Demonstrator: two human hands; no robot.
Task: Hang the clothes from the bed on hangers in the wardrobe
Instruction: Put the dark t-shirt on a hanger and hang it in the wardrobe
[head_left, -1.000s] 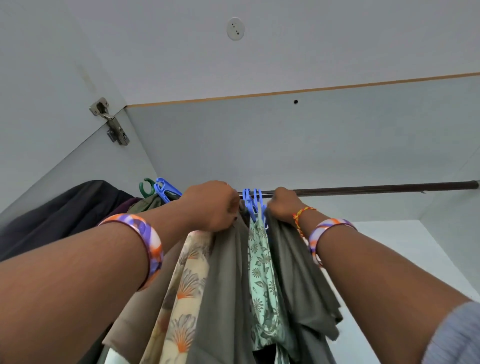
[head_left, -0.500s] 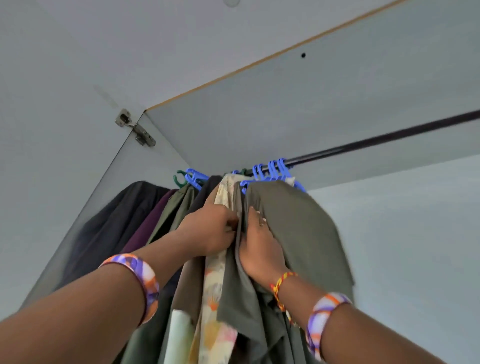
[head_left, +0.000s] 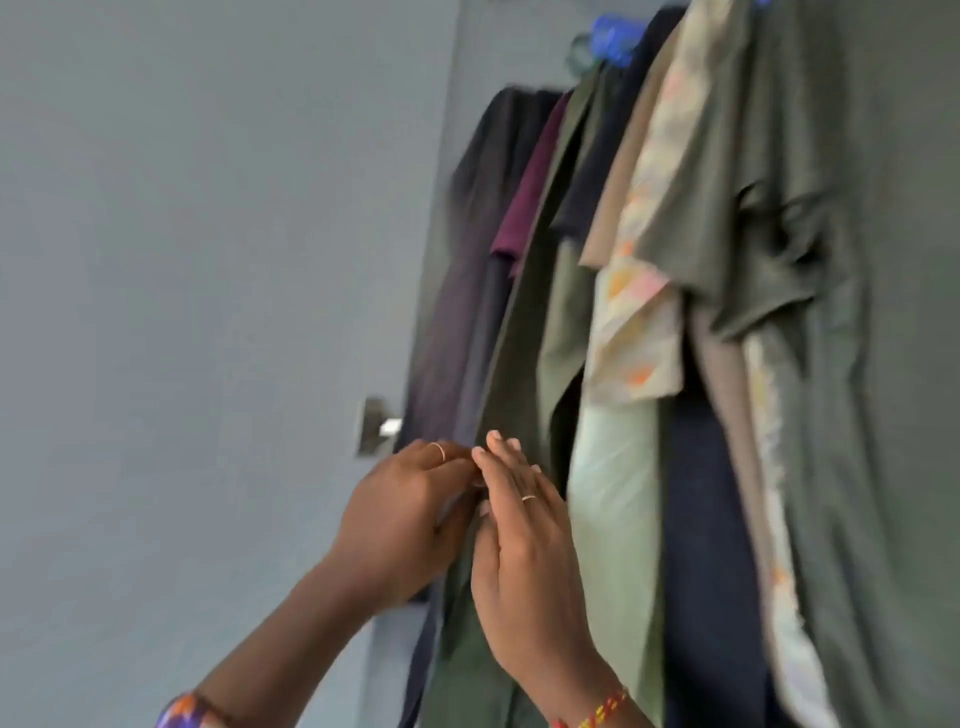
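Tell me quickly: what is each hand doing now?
Left hand: fingers curled at the edge of the olive garment; a grip cannot be told.
Right hand: open, fingers straight against the same garment.

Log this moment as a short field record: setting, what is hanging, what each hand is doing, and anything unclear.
setting: open wardrobe, grey door at left
hanging: row of clothes, among them a maroon top, an olive green garment, a floral print shirt
hangers: blue hooks at top, blurred
left hand: fingers curled at the olive garment's edge
right hand: fingers straight, flat against the same garment
unclear: rail out of view; motion blur hides the left hand's exact grip
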